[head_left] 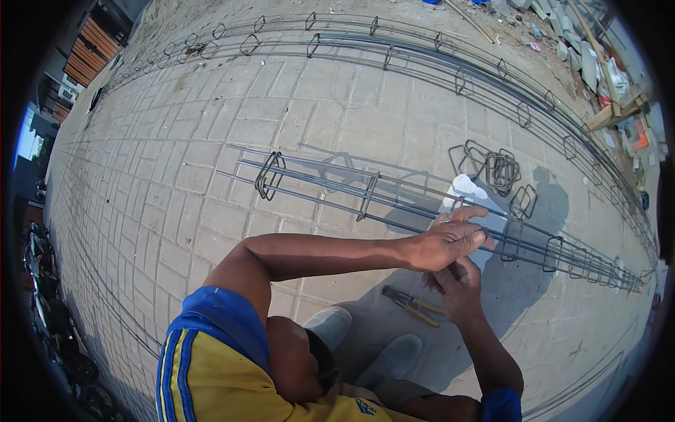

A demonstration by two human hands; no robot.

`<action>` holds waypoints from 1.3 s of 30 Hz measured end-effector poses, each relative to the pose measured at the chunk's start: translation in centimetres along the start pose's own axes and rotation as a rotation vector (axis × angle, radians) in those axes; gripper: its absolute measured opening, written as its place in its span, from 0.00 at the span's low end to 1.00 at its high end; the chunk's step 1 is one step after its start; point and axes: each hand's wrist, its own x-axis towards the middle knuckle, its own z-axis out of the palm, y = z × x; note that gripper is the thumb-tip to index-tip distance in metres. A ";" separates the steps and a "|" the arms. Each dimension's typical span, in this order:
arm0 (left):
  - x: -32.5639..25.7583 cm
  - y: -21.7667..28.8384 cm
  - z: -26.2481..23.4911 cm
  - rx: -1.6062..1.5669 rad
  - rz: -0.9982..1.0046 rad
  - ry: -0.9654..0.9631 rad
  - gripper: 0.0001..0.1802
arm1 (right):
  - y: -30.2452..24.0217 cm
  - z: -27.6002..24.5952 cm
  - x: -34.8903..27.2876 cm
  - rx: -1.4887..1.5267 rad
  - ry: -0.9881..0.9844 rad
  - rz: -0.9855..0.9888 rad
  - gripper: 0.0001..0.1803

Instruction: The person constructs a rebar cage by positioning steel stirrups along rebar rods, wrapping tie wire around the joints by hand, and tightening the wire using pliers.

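A long cage of thin steel bars [309, 199] with bent-wire stirrups runs across in front of me. Over its near side is my left hand [446, 243], thumb and fingers curled together beside the bars. Just below it, my right hand [455, 285] reaches up with fingers bunched close to the left one. What either hand pinches is too small or hidden to make out. Several stirrups [269, 176] hang bunched near the cage's left end. A white slab [464, 188] with a ragged edge lies beneath the bars by my hands. Pincers with yellow handles [415, 308] rest on the paving near my shoes.
Loose stirrups [500, 172] lie in a pile beyond the cage. Longer steel cages [387, 56] curve along the far side of the paving [176, 211]. Rubble and timber [605, 105] stand at the far right. Parked motorbikes [53, 316] line the left edge.
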 end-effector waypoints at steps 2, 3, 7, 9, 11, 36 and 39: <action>0.3 0.2 -4.7 -0.053 -0.258 -0.597 0.41 | -0.8 -0.8 1.0 -0.064 -0.039 0.033 0.08; 0.1 -1.1 -7.2 -0.024 -0.231 -0.664 0.44 | -1.9 -2.0 1.4 -0.263 -0.257 0.221 0.08; 3.6 -8.3 -19.2 -0.068 -0.724 -0.430 0.40 | -9.2 -3.7 5.3 -0.975 -1.025 0.574 0.12; 0.9 -15.9 -27.9 0.699 -0.632 0.012 0.21 | -15.3 -7.4 12.7 -0.764 -0.522 0.127 0.13; 0.8 -21.8 -30.9 1.130 -0.733 0.306 0.28 | -24.0 -18.0 18.5 -0.399 0.164 -0.787 0.26; 9.0 -25.8 -35.4 1.192 -0.305 0.697 0.08 | -4.6 -16.1 -2.2 -0.651 0.416 0.007 0.17; 9.8 -18.3 -32.4 1.289 -0.203 0.616 0.05 | -6.1 -13.8 1.2 -0.894 0.210 -0.069 0.15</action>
